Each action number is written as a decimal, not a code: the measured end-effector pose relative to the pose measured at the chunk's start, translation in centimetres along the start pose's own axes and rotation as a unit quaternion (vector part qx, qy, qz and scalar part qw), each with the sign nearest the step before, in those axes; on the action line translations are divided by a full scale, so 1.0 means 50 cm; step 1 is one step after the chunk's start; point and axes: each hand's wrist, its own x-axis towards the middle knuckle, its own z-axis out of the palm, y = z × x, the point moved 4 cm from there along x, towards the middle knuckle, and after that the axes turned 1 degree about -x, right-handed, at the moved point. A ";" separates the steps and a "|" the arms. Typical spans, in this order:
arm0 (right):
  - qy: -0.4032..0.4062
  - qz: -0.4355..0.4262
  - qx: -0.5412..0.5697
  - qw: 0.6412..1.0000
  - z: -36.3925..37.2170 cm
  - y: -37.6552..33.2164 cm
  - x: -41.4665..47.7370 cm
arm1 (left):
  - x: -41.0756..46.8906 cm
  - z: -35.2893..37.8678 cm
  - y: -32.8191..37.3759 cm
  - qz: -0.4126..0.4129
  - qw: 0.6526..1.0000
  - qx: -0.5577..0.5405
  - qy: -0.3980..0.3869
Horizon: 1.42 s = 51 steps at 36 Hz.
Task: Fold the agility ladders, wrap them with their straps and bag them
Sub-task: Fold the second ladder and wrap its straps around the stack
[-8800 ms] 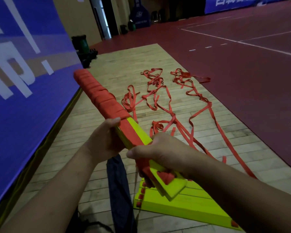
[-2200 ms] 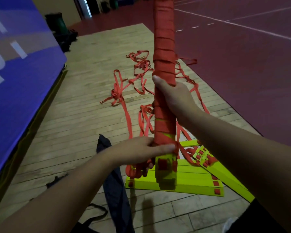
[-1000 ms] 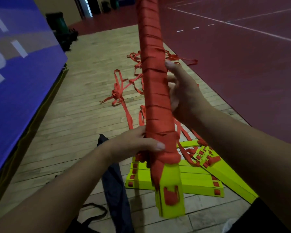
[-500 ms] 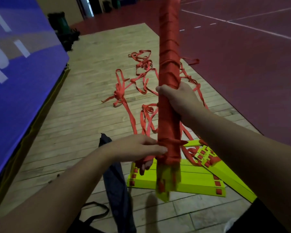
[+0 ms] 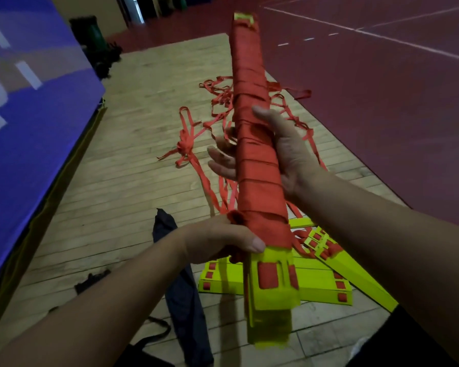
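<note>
Two hands on one strap-wrapped ladder bundle [image 5: 257, 165]. Left hand [image 5: 223, 239]: fingers curled round lower edge of red wrap, thumb across front, gripping. Right hand [image 5: 286, 154]: at mid-bundle, cradling from behind, fingers [image 5: 220, 168] loosely extended past left side, thumb laid along front face. Bundle held in air above wooden floor [image 5: 133, 181]; long axis runs away from person, far end raised, bare yellow near end pointing down toward person. Below: folded yellow ladder stack [image 5: 318, 284], loose red straps [image 5: 188, 147], dark bag [image 5: 186, 290].
</note>
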 end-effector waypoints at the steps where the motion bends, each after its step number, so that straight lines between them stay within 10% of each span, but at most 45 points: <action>1: 0.007 0.010 -0.001 1.000 -0.001 0.006 0.002 | -0.001 0.001 0.001 -0.006 1.000 -0.006 -0.007; 9: 0.155 -0.027 -0.204 0.966 -0.035 -0.018 -0.008 | -0.025 -0.037 -0.005 -0.164 0.952 0.258 -0.024; 19: 0.276 -0.166 -0.273 0.906 -0.072 -0.049 0.013 | 0.017 -0.039 -0.037 -0.115 0.896 0.390 0.181; 26: 0.156 -0.168 -0.150 0.962 -0.038 -0.066 -0.004 | 0.002 -0.023 -0.013 -0.045 0.993 0.106 0.038; 33: 0.023 -0.038 0.004 0.999 0.004 -0.003 0.000 | -0.005 0.013 -0.008 0.000 0.998 -0.031 -0.058; 42: 0.174 -0.075 -0.252 0.949 -0.043 -0.030 0.001 | -0.031 -0.030 -0.014 -0.115 0.953 0.271 -0.071; 47: 0.267 -0.182 -0.385 0.864 -0.066 -0.063 0.012 | -0.016 -0.036 -0.014 -0.117 0.939 0.318 0.055; 51: 0.270 -0.187 -0.337 0.882 -0.069 -0.062 0.008 | 0.002 -0.030 -0.022 -0.101 0.904 0.397 0.121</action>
